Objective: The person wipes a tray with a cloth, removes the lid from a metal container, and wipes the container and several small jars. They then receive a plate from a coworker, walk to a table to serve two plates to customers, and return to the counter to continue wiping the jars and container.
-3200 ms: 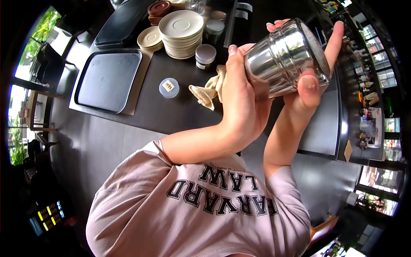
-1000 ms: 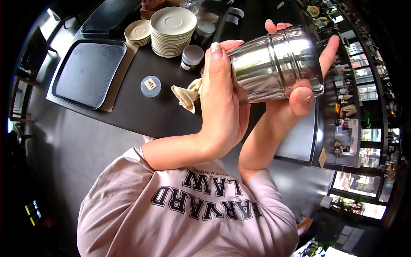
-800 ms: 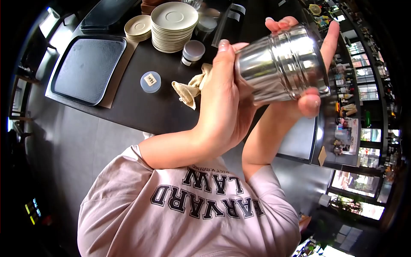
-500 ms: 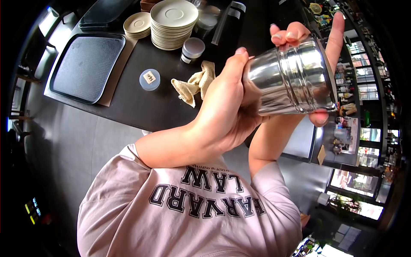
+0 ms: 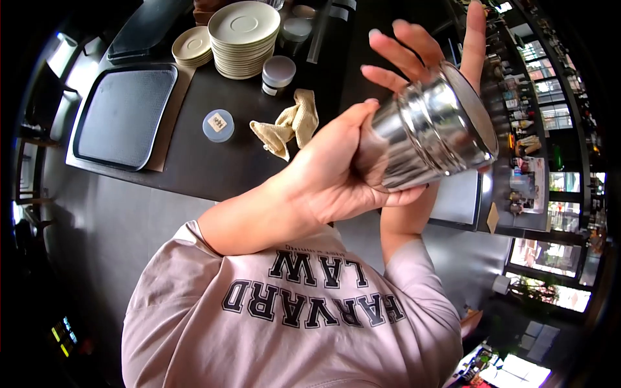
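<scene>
Since a moment ago the right hand (image 5: pixel 420 52) has spread its fingers off the steel shaker (image 5: pixel 430 132). Only the left hand (image 5: pixel 330 181) wraps its base, above the worktop (image 5: pixel 213 161). Tilted like this, it could slip.

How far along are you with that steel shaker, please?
Done, it seems: the steel shaker is assembled and lifted off the counter. In hand: the left hand grips its narrow end, tilted; the right hand is spread open at its wide end. Left: opening it; nothing is poured yet.
</scene>
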Demonstrator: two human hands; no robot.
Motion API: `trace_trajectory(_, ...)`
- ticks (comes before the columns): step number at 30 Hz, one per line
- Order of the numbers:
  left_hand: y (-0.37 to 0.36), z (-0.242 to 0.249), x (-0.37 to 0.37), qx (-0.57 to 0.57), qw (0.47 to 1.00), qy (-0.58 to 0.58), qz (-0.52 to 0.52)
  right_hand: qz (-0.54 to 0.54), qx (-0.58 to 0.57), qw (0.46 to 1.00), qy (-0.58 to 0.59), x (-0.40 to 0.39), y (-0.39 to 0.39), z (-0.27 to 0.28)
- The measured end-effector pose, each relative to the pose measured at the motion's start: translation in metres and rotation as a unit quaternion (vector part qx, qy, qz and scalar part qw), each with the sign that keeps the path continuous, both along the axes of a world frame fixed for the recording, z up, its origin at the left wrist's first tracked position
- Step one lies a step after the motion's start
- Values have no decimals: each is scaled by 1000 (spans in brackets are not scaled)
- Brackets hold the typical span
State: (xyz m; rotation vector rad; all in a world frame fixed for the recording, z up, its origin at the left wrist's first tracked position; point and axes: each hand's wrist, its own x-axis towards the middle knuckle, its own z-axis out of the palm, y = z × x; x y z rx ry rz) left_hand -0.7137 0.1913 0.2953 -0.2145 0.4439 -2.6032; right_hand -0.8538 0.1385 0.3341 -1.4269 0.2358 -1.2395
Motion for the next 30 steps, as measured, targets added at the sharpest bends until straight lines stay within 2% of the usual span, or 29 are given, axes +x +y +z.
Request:
trace_trajectory(1,-3,0,3,3,1000,1,-4,-20,30,998,45,-6,-3,1)
trace_trajectory(3,-9,0,5,0,1000,-2,-5,74,74,993,-49,-8,-10,7)
trace_trajectory(4,-10,3,8,-7,1000,-25,-7,21,64,998,-1,-5,-11,16)
trace_trajectory(6,-10,12,12,-23,994,-69,77,-39,52,994,88,-14,-9,41)
trace_trajectory(7,-14,7,13,-49,992,-75,87,-134,45,985,96,-5,-1,47)
trace_trajectory(8,-16,7,14,-59,986,-111,108,-191,10,969,158,1,6,56)
trace_trajectory(9,-16,8,13,-76,971,-168,150,-248,-21,943,220,6,14,65)
trace_trajectory(12,-7,21,2,-87,893,-368,246,-227,-181,829,478,-18,17,71)
trace_trajectory(13,-10,4,-1,-141,900,-309,274,-207,-186,822,497,-20,18,69)
trace_trajectory(14,-6,3,-4,-134,875,-325,333,-186,-191,814,517,-20,20,67)
trace_trajectory(16,2,-14,-10,-153,810,-358,438,-203,-102,815,533,-11,30,57)
trace_trajectory(18,12,-24,-16,-131,769,-369,506,-200,-22,814,545,-4,38,46)
trace_trajectory(20,18,-42,-12,-148,746,-367,535,-188,-32,811,553,1,44,33)
trace_trajectory(22,23,-56,-5,-143,730,-388,545,-184,-111,841,496,6,48,7)
trace_trajectory(26,49,-91,18,-182,730,-409,517,-105,-93,849,509,12,59,-31)
trace_trajectory(27,54,-105,22,-210,732,-400,511,-88,-126,847,508,10,59,-38)
trace_trajectory(28,54,-116,35,-300,702,-453,461,-69,-127,853,502,11,60,-41)
trace_trajectory(30,51,-127,63,-480,676,-452,329,-30,-212,828,518,12,61,-45)
